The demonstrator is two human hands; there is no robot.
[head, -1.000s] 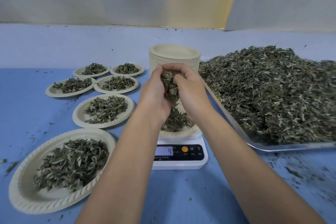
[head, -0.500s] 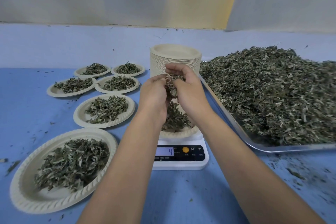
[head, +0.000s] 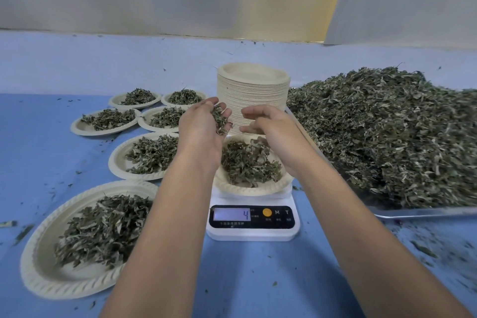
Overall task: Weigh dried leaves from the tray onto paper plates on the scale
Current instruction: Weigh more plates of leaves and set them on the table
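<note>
A white digital scale (head: 253,227) sits at the centre, its display reading 4. On it rests a paper plate (head: 247,188) holding a small pile of dried leaves (head: 247,162). Above the plate's left side, my left hand (head: 204,126) cups a clump of leaves in its curled fingers. My right hand (head: 268,124) hovers over the plate's right side with loosely bent fingers and holds nothing. A metal tray (head: 423,212) heaped with dried leaves (head: 392,131) lies to the right.
Several filled paper plates lie to the left, the nearest (head: 51,266) at the front and another (head: 124,162) behind it. A tall stack of empty plates (head: 253,93) stands behind the scale. Leaf crumbs litter the blue tabletop (head: 258,279).
My hands, pressed together around one clump of leaves, have parted. The left keeps the leaves and moved left; the right came away empty. The pile on the plate is now uncovered.
</note>
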